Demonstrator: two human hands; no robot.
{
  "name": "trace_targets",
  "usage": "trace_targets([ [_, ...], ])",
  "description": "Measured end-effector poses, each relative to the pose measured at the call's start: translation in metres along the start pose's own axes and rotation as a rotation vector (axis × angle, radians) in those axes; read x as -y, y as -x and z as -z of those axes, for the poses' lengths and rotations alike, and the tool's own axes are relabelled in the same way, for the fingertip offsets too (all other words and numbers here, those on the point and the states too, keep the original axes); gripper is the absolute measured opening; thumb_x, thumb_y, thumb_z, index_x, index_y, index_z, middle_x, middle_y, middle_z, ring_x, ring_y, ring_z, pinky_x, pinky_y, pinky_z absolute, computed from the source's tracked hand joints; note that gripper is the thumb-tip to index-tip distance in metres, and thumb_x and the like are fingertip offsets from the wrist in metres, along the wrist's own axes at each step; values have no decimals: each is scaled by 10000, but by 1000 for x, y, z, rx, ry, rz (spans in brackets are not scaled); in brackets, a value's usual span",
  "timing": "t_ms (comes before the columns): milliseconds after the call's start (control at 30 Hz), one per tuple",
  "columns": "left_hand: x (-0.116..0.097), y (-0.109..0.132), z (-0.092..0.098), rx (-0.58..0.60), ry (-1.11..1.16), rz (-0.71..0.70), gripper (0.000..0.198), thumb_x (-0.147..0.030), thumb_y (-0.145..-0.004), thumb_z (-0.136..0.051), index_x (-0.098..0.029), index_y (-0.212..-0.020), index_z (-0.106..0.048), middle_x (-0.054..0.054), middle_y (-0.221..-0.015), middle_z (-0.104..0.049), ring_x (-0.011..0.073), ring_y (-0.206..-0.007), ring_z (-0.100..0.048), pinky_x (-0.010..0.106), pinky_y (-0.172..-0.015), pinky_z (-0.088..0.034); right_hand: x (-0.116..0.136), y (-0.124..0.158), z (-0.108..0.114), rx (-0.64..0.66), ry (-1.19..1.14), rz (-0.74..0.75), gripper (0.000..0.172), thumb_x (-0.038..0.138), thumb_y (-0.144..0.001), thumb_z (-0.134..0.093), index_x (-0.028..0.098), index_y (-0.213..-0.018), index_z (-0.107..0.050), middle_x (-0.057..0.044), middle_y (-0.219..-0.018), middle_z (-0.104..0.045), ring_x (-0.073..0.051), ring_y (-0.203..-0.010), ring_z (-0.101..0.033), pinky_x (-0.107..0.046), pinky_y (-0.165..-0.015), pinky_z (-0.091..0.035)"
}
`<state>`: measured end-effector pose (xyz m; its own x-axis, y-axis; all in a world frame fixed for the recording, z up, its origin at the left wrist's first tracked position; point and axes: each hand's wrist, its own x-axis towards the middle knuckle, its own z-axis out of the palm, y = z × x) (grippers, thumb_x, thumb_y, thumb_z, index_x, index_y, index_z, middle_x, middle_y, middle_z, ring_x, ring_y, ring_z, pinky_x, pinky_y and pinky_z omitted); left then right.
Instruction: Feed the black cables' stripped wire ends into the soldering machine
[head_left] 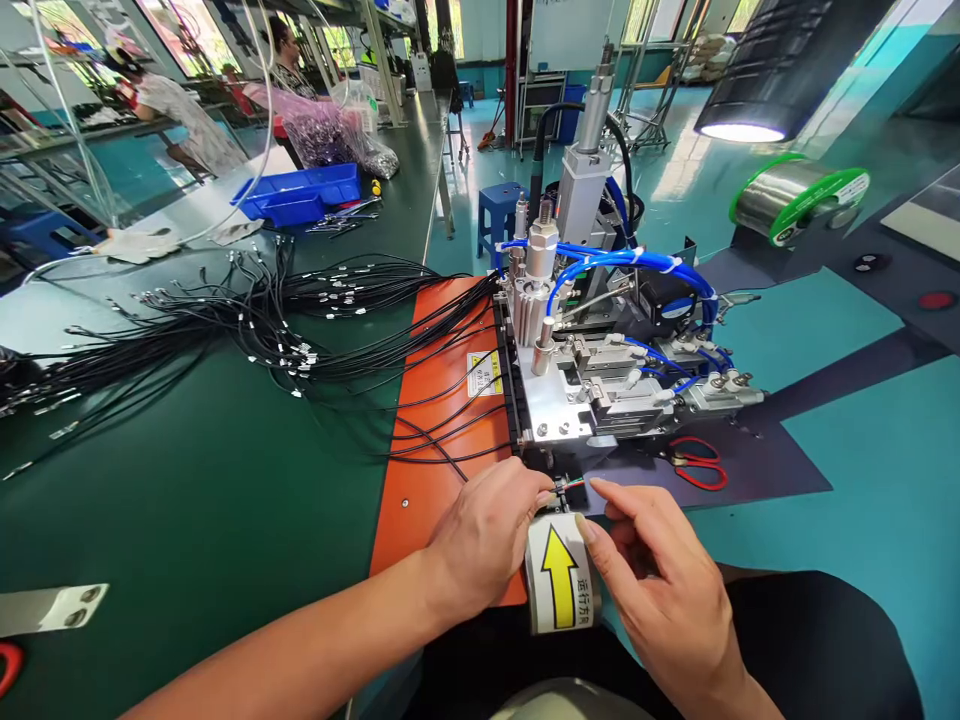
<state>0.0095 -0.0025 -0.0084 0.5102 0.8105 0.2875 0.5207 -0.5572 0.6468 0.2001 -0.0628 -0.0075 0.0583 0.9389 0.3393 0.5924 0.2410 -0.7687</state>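
My left hand [487, 530] is closed on the end of a black cable, at the near edge of the machine. Thin coloured wires [574, 483] stick out past its fingertips, pointing right. My right hand [664, 575] is just right of those wires, thumb and index finger apart, with nothing visible between them; its other fingers are curled. Between the hands and below them sits a rounded cover with a yellow arrow label [559, 575]. The machine [555, 390], with metal cylinders and blue air tubes, stands directly beyond. Where the cable meets the machine is partly hidden by my fingers.
Black cables [352, 350] with white connectors spread over the green table and orange plate [420, 480]. Red-handled scissors [697, 463] lie right of the machine. A solder wire spool [799, 200] and a lamp [780, 70] are at upper right. Blue bins [300, 195] and two people are farther back.
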Motion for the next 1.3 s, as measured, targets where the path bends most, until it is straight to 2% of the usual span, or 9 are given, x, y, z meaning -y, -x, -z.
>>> trace_targets([
  [167,-1,-1,0,19,-13,11,214,-214,-1020,-429,-156,-1003,-634,59,-862,-606,173,-807,-562,296,-732,-460,2,0,-1,2,32,41,372,200,-967,-595,190,-1339,-592,-67,-996,-572,-105,-672,-552,-267,-643,-519],
  [300,-2,-2,1,22,-24,0,244,-240,-1029,-416,-152,-993,-640,63,-861,-605,177,-809,-565,299,-731,-467,0,1,-3,17,22,50,405,176,-962,-597,194,-1367,-581,-77,-1032,-563,-100,-683,-549,-245,-595,-512],
  [467,-1,-1,-1,28,-50,9,264,-252,-1037,-397,-150,-977,-632,62,-853,-601,180,-805,-561,306,-735,-464,-3,5,-6,8,92,102,423,159,-964,-585,206,-1385,-577,-99,-1087,-559,-154,-872,-608,-266,-684,-535],
  [633,0,-1,-2,26,-62,20,257,-248,-1038,-390,-156,-973,-621,56,-856,-594,176,-800,-550,302,-736,-453,-5,9,-9,23,136,137,516,158,-968,-579,235,-1471,-495,-106,-1141,-573,-162,-878,-630,-282,-688,-538],
  [1067,0,0,-3,6,-56,35,242,-243,-1040,-392,-168,-966,-610,40,-848,-573,166,-777,-538,294,-720,-441,-4,12,-15,-6,105,165,497,129,-971,-555,163,-1464,-504,-121,-1166,-580,-175,-1001,-634,-302,-921,-535],
  [1300,-1,0,-2,2,-71,21,221,-238,-1034,-405,-171,-957,-601,36,-842,-567,164,-763,-531,288,-698,-431,-5,13,-15,-13,105,169,514,126,-968,-553,165,-1476,-489,-122,-1173,-580,-180,-1016,-633,-308,-930,-535],
])
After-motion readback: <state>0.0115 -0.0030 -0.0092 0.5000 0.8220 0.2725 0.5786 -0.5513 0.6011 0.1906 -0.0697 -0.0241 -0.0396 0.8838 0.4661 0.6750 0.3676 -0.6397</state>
